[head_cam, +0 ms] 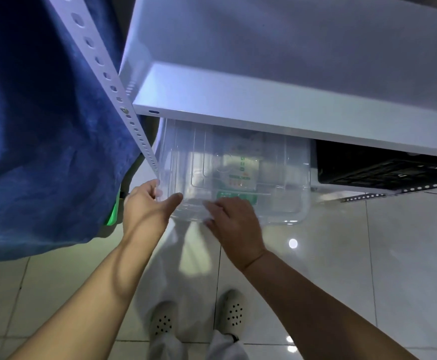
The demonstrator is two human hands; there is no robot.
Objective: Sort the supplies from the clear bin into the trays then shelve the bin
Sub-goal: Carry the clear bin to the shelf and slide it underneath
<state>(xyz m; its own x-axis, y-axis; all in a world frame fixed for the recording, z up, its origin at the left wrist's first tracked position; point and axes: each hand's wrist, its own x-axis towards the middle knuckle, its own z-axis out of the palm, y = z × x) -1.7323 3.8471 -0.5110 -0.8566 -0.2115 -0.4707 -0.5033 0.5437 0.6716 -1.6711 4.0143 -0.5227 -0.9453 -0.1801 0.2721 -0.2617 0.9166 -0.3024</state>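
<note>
The clear plastic bin (285,188) sits on a low shelf level of a white metal rack, under the white shelf board (264,105). Its front edge sticks out past the shelf above. A green and white label shows through its wall; no loose supplies are visible inside. My left hand (147,206) grips the bin's front left corner, thumb along the front wall. My right hand (233,222) lies with fingers spread flat against the bin's front wall near the middle.
A perforated white upright (103,71) of the rack runs diagonally at left, with blue fabric (38,126) hanging beside it. A black crate (384,170) sits to the bin's right on the same level. Glossy tiled floor (368,255) and my two shoes lie below.
</note>
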